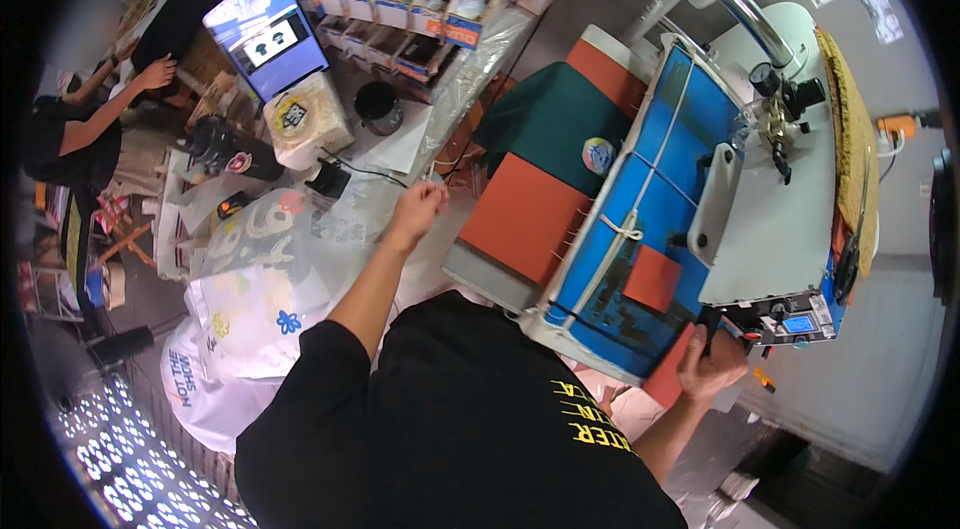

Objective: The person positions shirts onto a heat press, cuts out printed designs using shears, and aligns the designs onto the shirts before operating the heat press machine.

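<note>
My right hand (712, 366) is closed around a black handle (710, 317) beside the control box of a heat press (755, 244). My left hand (421, 205) is raised over the table side, its fingers curled in and nothing visible in them. Between my hands lies the press bed: an orange-red pad (525, 219) with a dark green garment (545, 119) draped over it, a round colourful print (599, 157) at the garment's edge. Next to it is a worn blue panel (610, 279) crossed by white cord, with an orange-red square (653, 279) on it.
A laptop (265, 34), a dark cup (378, 109) and a wrapped block (305, 124) stand on the table at left. Open boxes (430, 4) of packets line the back. White bags (250, 329) lie below left. Another person's hand (157, 74) shows at far left.
</note>
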`<act>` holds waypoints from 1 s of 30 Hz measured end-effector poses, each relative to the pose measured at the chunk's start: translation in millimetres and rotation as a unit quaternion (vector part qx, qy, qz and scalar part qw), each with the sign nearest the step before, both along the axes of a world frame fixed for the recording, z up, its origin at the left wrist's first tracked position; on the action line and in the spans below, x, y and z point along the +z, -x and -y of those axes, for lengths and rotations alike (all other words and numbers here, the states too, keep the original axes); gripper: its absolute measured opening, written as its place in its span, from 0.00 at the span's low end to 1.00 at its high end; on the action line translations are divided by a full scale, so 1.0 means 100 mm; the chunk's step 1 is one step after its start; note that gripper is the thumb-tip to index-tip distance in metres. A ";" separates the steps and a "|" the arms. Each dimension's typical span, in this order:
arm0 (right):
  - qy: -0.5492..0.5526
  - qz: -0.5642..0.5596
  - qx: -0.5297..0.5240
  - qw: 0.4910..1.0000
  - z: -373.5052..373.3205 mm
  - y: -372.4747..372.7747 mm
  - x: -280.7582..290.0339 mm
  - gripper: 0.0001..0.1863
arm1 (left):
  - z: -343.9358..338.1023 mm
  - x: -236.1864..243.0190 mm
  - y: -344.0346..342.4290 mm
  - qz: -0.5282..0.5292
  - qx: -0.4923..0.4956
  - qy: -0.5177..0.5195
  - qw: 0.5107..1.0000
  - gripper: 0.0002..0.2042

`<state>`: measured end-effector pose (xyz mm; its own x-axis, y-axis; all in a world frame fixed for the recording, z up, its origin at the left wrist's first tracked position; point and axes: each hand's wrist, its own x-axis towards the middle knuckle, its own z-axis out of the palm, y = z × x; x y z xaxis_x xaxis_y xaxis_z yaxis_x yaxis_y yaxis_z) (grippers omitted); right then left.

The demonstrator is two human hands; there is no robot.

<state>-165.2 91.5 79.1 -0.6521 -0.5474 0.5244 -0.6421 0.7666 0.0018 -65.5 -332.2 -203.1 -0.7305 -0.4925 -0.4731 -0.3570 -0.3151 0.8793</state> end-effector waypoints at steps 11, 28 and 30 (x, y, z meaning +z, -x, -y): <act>0.000 0.051 -0.360 0.932 -1.71 0.54 -0.04 0.25 | 0.53 -0.40 2.22 -0.008 -0.213 0.492 0.844 0.17; 0.234 0.067 -0.207 0.948 -0.10 0.77 -0.20 0.12 | -0.02 2.84 1.86 -0.327 -0.305 0.525 0.724 0.05; 0.281 0.220 0.075 0.931 0.98 0.69 -0.14 0.30 | -0.30 2.99 1.75 -0.381 -0.324 0.508 0.701 0.05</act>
